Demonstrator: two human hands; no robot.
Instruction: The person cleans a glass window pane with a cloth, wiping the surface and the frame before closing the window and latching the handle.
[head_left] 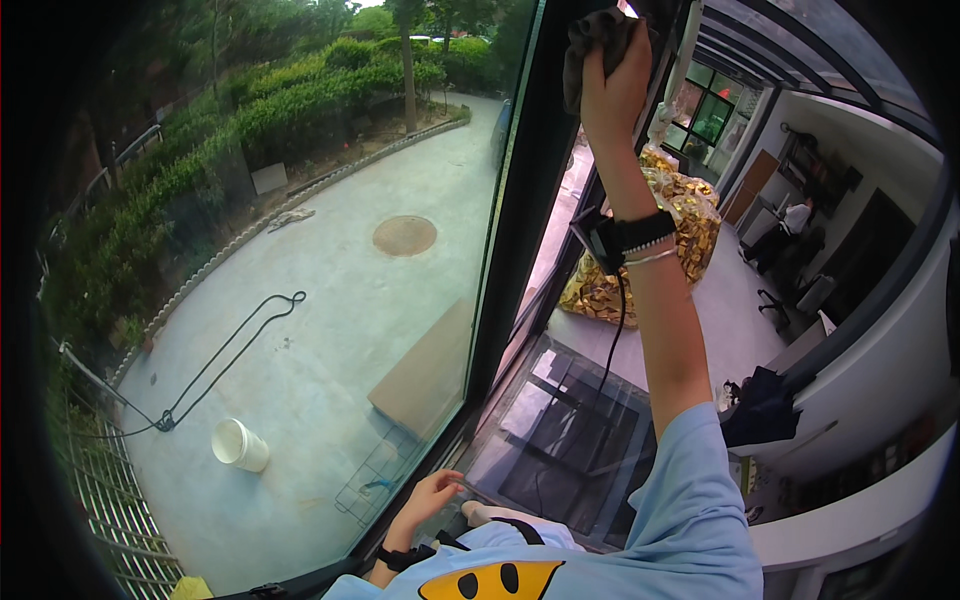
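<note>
Raised high, my right hand (615, 100) is closed around a dark grey cloth (592, 45), which it presses to the upper part of the dark window frame (520, 150). A black strap with a small camera and cable (607, 243) and a silver bracelet sit on that wrist. Low down, my left hand (432, 496) is beside the bottom of the frame, fingers partly stretched and holding nothing. Whether its fingertips touch the frame I cannot tell. Left of the frame is a large glass pane (330, 330).
Through the glass show a white bucket (239, 446), a looped dark hose (235, 350), a brown board (425, 365) and hedges. Right of the frame are large clear bags of gold-coloured pieces (690, 220), a dark glass panel (570, 440), a dark umbrella (765, 408) and a seated person (785, 232).
</note>
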